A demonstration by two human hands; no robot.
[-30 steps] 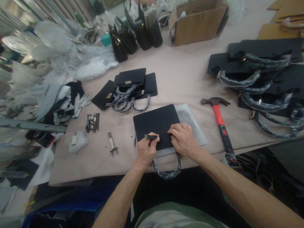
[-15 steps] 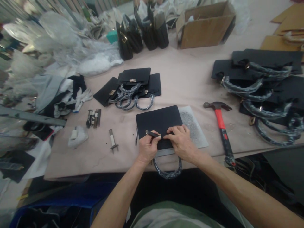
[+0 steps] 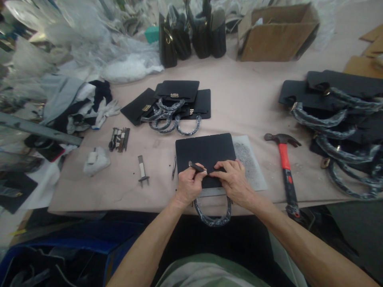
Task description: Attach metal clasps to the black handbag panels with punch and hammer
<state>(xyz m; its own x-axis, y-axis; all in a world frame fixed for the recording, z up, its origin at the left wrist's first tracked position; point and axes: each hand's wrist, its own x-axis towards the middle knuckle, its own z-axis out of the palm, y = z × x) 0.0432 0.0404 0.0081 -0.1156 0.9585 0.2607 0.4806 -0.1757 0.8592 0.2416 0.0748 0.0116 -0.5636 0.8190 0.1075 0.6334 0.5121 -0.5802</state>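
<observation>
A flat black bag panel (image 3: 206, 153) lies on a grey mat (image 3: 250, 161) at the table's near edge, and its wrapped handle (image 3: 213, 217) hangs over the edge. My left hand (image 3: 188, 186) is closed round a small dark tool (image 3: 196, 167) whose tip rests on the panel's near edge. My right hand (image 3: 232, 179) presses its closed fingers on the same edge, right beside the tool tip.
A red-handled hammer (image 3: 285, 167) lies right of the mat. Stacked black panels with handles sit mid-table (image 3: 176, 103) and at right (image 3: 341, 115). Small tools (image 3: 142, 171), a white cloth (image 3: 95, 159), upright black bags (image 3: 191, 36) and a cardboard box (image 3: 277, 32) surround them.
Both hands have drawn together on the panel's near edge, and the tool tip has swung to meet my right fingers. The camera has shifted slightly.
</observation>
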